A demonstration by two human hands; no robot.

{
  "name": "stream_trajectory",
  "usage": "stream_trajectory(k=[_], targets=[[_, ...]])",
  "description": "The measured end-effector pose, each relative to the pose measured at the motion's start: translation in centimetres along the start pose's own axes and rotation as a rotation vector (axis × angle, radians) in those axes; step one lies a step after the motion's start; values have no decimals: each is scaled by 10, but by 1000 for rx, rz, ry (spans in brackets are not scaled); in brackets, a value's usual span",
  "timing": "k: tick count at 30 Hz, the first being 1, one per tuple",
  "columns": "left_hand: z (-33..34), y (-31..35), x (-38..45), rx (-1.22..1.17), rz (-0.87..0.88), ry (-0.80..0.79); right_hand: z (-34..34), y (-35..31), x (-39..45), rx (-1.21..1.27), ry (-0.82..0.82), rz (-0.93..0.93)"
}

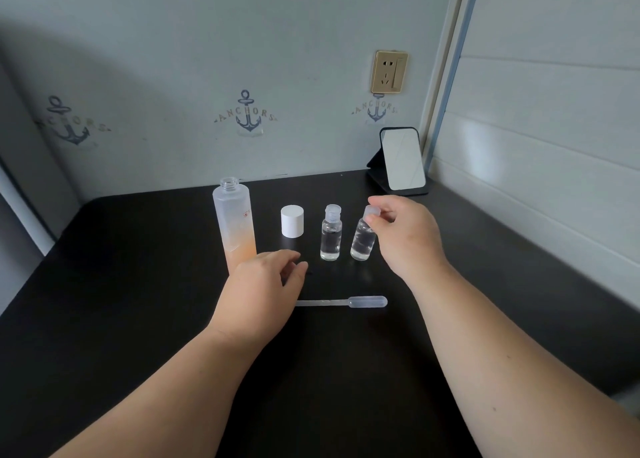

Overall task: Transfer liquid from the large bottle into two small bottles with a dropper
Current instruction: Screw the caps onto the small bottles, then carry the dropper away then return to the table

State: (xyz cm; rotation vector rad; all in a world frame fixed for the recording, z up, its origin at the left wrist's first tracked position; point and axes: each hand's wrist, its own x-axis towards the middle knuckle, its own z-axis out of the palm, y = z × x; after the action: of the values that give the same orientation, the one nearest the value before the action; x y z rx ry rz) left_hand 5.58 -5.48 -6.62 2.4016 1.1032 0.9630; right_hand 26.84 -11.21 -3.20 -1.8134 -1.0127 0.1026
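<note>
Judging progress: both small bottles look filled and capped, so the transfer seems nearly done; the big bottle's cap is still off.
Right hand (pixel 403 230): grip pinching the right small bottle's (pixel 363 239) cap.
Left hand (pixel 265 286): fingers loosely curled, holding nothing.
Left small bottle (pixel 331 234): upright, clear liquid inside.
Large bottle (pixel 235 222): open, frosted, peach-tinted low down.
White cap (pixel 292 221): standing between the bottles.
Dropper (pixel 346 301): lying flat on the tabletop (pixel 138 301).

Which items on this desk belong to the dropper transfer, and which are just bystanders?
Job: large bottle, open; its white cap; two small bottles, the right one's cap pinched by the right hand; dropper; left hand.
Bystanders: mirror, wall socket.
</note>
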Motion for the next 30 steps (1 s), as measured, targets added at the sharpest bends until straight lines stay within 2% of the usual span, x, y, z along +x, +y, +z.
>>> stream_trajectory(k=[10, 19, 22, 27, 30], targets=[[1, 0, 1, 9, -22, -16, 11, 0, 11, -87, -65, -58], [0, -1, -1, 5, -36, 8, 5, 2, 6, -69, -131, -15], [-2, -2, -2, -8, -41, 28, 0, 4, 0, -56, -121, -4], [-5, -3, -5, -47, -70, 45, -5, 3, -23, -46, -11, -12], [-8, -3, -5, -120, -148, 64, -5, 3, -42, -71, -89, -14]])
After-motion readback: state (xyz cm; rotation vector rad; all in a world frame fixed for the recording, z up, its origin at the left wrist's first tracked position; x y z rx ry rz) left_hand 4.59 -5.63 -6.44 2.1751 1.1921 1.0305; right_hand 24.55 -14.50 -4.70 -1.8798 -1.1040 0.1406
